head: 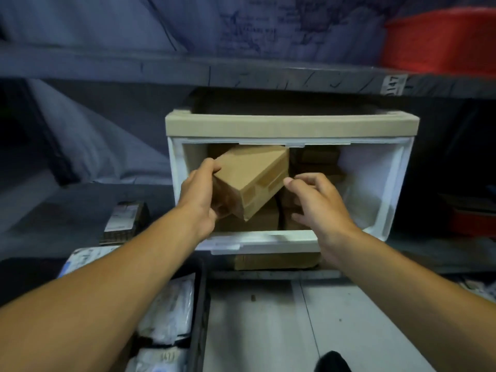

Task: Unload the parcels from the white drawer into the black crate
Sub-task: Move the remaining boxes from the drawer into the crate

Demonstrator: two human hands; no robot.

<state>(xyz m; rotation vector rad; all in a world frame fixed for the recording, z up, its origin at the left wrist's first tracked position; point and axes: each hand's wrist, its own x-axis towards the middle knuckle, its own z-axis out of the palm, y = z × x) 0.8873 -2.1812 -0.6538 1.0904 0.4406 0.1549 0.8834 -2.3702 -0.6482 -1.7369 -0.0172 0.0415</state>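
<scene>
Left hand (198,200) gripping tilted cardboard parcel (252,176) above white drawer (381,189), fingers curled round its left end; right hand (319,202) just beside, fingers loosely spread.

Two bare forearms come into the head view from the bottom corners, uncovered along their whole visible length; no sleeve edge shows on either. The left hand (200,194) is bare: no glove, ring, watch or band appears on it or on its wrist. The right hand (322,204) is likewise bare, with short, unpainted fingernails visible on the thumb and fingers, and its wrist carries nothing. At the bottom edge, between the forearms and toward the right, a rounded black shape (332,362) pokes into view, probably the toe of a shoe, though too little shows to be sure.
</scene>
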